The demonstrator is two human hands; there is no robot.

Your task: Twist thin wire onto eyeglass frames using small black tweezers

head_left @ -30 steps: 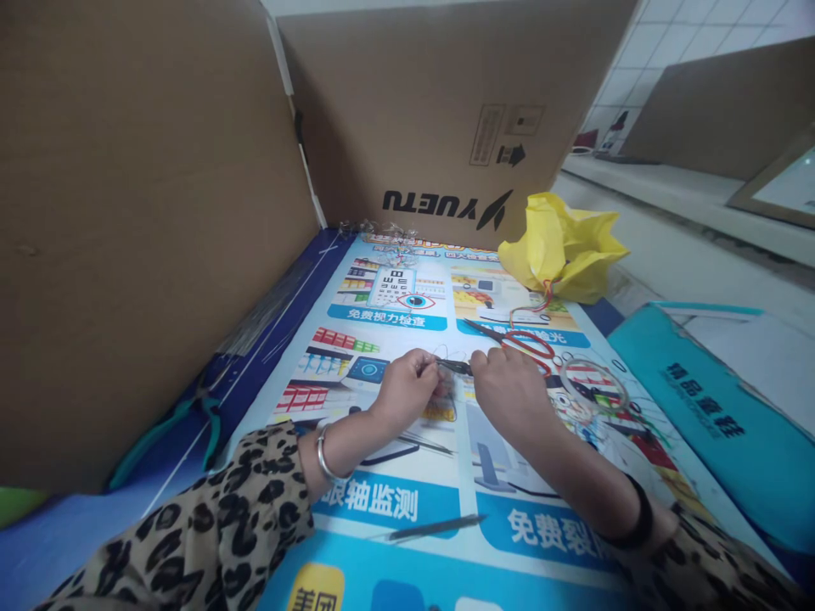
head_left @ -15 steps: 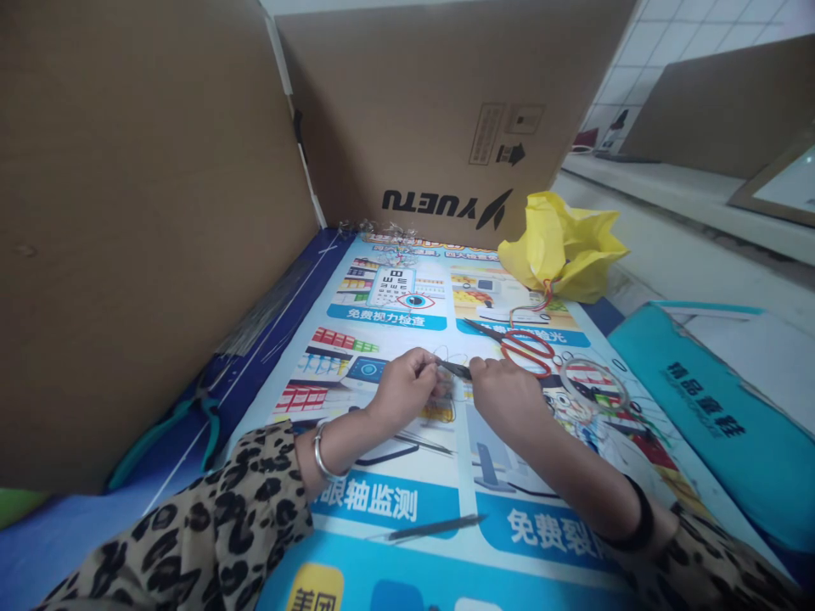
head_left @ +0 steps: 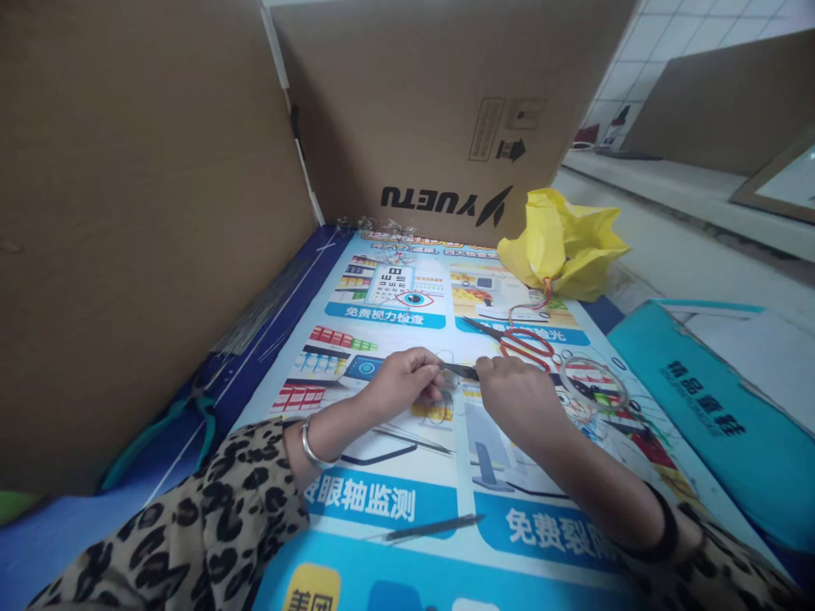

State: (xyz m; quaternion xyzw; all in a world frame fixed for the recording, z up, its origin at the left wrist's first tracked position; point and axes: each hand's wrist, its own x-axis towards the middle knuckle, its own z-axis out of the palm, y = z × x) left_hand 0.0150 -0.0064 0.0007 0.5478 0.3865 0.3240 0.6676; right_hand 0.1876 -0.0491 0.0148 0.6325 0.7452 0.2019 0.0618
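Clutching a dark pointed tool (head_left: 459, 371) in the right hand (head_left: 519, 395), pinching fine wire (head_left: 451, 382) at its tip with the left hand (head_left: 407, 379), above the poster (head_left: 459, 462); leaving some room nearside, scissors (head_left: 527, 346) beyond; bounded by cardboard walls (head_left: 458, 85) left and far, teal box (head_left: 713, 407) right.

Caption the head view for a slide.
Right hand holding a dark tool, its tip at the left hand, above a printed poster; red-handled scissors lie beyond.

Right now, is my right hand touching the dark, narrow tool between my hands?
Touching. The head view shows it: the right hand is closed around one end of the dark tool, with no gap between.
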